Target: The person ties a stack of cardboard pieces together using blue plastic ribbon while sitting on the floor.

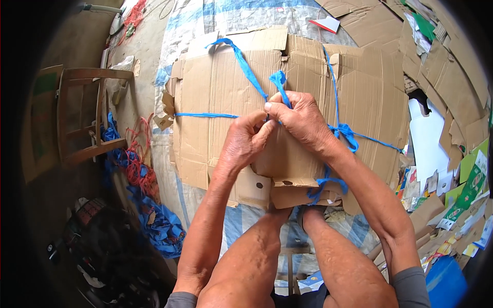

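A stack of flattened brown cardboard [200, 87] lies in front of me, bound crosswise with blue strips. Near its middle my left hand [247, 137] and my right hand [298, 114] meet, fingers pinched on a blue plastic strip [241, 61]. One loose end of it runs up to the far left of the stack. Another frayed end sticks up beside my right thumb. The crossing between my fingertips is mostly hidden. Right of my hands, a blue knot with loops [345, 134] sits where two strips cross. More blue strip [326, 186] hangs at the near edge.
Under the stack is a blue and white striped tarp [169, 51]. At left are a wooden frame [97, 113], tangled red string [138, 164], crumpled blue plastic [156, 220] and a dark bag [102, 256]. Loose cardboard [372, 23] and coloured packaging [467, 190] pile up at right.
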Demonstrator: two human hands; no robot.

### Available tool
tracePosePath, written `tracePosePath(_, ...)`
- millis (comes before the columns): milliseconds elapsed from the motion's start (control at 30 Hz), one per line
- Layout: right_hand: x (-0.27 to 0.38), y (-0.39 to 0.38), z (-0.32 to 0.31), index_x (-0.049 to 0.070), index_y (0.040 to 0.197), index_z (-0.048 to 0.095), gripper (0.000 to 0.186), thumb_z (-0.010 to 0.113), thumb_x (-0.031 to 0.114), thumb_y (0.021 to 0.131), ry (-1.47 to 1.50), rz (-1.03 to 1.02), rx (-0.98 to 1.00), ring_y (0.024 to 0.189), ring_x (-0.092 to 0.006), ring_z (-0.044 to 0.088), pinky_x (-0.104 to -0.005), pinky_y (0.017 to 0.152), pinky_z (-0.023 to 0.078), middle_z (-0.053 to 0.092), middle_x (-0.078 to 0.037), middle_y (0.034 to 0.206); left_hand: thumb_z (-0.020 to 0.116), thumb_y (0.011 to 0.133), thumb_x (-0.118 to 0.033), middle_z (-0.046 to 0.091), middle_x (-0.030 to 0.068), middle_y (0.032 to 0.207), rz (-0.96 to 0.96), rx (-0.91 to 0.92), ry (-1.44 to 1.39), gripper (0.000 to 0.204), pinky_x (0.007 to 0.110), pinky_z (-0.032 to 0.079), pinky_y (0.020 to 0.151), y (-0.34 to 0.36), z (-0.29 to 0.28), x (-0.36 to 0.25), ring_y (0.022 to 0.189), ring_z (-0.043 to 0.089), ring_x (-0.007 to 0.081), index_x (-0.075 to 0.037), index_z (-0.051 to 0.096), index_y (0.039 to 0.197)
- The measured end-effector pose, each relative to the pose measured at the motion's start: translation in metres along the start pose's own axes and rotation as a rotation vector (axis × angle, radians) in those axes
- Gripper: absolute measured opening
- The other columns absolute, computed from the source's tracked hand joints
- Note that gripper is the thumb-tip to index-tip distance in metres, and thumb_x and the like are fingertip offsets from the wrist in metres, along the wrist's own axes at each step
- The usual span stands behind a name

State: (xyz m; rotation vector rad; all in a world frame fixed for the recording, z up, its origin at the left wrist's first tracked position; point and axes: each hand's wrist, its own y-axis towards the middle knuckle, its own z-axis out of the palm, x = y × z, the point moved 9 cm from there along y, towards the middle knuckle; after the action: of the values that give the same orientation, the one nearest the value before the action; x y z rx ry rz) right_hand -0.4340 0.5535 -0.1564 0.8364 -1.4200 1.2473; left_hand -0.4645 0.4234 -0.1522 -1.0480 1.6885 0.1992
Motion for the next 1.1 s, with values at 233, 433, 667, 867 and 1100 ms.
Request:
tracePosePath(233, 0.000, 0.001, 0.002, 0.001, 0.082, 0.069, 0.017, 0.066, 0.017, 0.089, 0.050, 0.019, 0.002, 0.067, -0.0069, 0.057, -0.0257, 0.062, 0.048, 0.064, 0.000, 0.070, 0.055, 0.101, -0.020, 0.062, 0.0202, 0.074, 0.072, -0.197, 0.055, 0.023, 0.043, 0.046, 0.060, 0.000, -0.003, -0.006, 0.063, 0.061, 0.0326, -0.001, 0.063, 0.091)
tracePosePath(433, -0.002, 0.004, -0.002, 0.002, 0.081, 0.069, 0.016, 0.067, 0.017, 0.088, 0.092, 0.109, -0.032, 0.065, -0.0064, 0.054, -0.0252, 0.060, 0.046, 0.062, 0.001, 0.069, 0.053, 0.103, -0.022, 0.051, 0.0129, 0.067, 0.072, -0.279, 0.200, 0.028, 0.034, 0.044, 0.059, -0.005, -0.002, -0.006, 0.060, 0.049, 0.0175, 0.000, 0.058, 0.086)
tracePosePath(667, -0.027, 0.004, -0.006, 0.005, 0.081, 0.061, 0.031, 0.059, 0.032, 0.097, 0.557, 0.274, -0.114, 0.044, -0.0048, 0.027, -0.0262, 0.043, 0.029, 0.036, 0.007, 0.054, 0.051, 0.102, -0.026, 0.055, 0.0217, 0.072, 0.059, -0.289, 0.250, 0.030, 0.043, 0.045, 0.061, -0.006, -0.003, -0.011, 0.063, 0.053, 0.0381, -0.001, 0.056, 0.086)
tracePosePath(867, -0.015, 0.002, -0.008, 0.004, 0.078, 0.061, 0.046, 0.047, 0.041, 0.103, 0.452, 0.258, -0.109, 0.051, -0.0063, 0.038, -0.0250, 0.050, 0.037, 0.039, 0.006, 0.055, 0.051, 0.101, -0.027, 0.058, 0.0235, 0.076, 0.062, -0.284, 0.342, 0.030, 0.047, 0.046, 0.063, -0.002, 0.001, -0.018, 0.070, 0.059, 0.0433, -0.002, 0.058, 0.087)
tracePosePath(1100, 0.036, -0.009, 0.019, -0.001, 0.092, 0.068, 0.034, 0.056, 0.029, 0.101, -0.173, -0.158, -0.004, 0.073, -0.0208, 0.059, -0.0346, 0.077, 0.049, 0.062, -0.006, 0.076, 0.053, 0.097, -0.029, 0.064, 0.0253, 0.084, 0.206, -0.242, 0.323, 0.028, 0.053, 0.050, 0.065, -0.005, 0.004, -0.027, 0.076, 0.063, 0.0462, -0.003, 0.063, 0.094)
